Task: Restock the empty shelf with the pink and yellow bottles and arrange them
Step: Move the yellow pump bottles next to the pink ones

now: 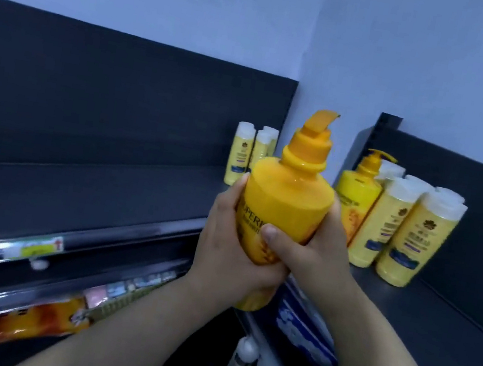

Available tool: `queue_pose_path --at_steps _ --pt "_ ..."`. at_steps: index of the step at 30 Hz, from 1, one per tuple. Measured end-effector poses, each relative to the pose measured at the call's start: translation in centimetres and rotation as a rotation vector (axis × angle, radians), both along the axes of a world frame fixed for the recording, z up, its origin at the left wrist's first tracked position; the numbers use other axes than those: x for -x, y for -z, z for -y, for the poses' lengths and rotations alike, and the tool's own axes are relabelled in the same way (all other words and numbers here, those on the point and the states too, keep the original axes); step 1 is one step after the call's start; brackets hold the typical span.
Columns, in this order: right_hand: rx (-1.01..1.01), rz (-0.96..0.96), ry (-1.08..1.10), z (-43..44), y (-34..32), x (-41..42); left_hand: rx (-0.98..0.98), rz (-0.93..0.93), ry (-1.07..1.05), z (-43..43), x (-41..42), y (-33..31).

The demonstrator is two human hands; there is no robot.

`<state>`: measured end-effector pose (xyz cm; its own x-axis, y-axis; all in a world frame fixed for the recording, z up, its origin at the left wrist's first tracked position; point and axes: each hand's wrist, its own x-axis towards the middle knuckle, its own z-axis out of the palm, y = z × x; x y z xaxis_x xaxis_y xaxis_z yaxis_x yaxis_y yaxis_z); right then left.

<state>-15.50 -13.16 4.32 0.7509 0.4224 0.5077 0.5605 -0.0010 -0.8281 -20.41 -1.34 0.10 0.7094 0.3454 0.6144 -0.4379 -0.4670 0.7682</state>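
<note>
Two hands clasp a yellow pump bottle (290,197) before the shelf corner, the left hand (227,250) curled round its left side, the right hand (319,247) opposite with thumb across the label, likely steadying it upright for the mostly bare shelf (87,198) at left. Its label shows "SUPERI", the rest covered.

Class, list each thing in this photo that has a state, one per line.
Pump bottle, held up, not yet shelved.
Left hand, grips the pump bottle.
Right hand, grips the pump bottle.
Second pump bottle, upright on right shelf.
White-capped bottles, upright, clustered on right shelf.
Small bottles, upright at corner of left shelf.
</note>
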Motion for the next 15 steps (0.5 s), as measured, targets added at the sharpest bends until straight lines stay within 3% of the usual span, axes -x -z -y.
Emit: queue_pose_path --at_steps 7,15 --pt "0.077 0.024 -0.147 -10.5 0.4 4.7 0.036 0.018 -0.169 -9.5 6.3 0.9" --pt "0.094 -0.054 -0.264 -26.6 2.7 12.5 -0.06 -0.016 -0.298 -25.5 15.1 3.0"
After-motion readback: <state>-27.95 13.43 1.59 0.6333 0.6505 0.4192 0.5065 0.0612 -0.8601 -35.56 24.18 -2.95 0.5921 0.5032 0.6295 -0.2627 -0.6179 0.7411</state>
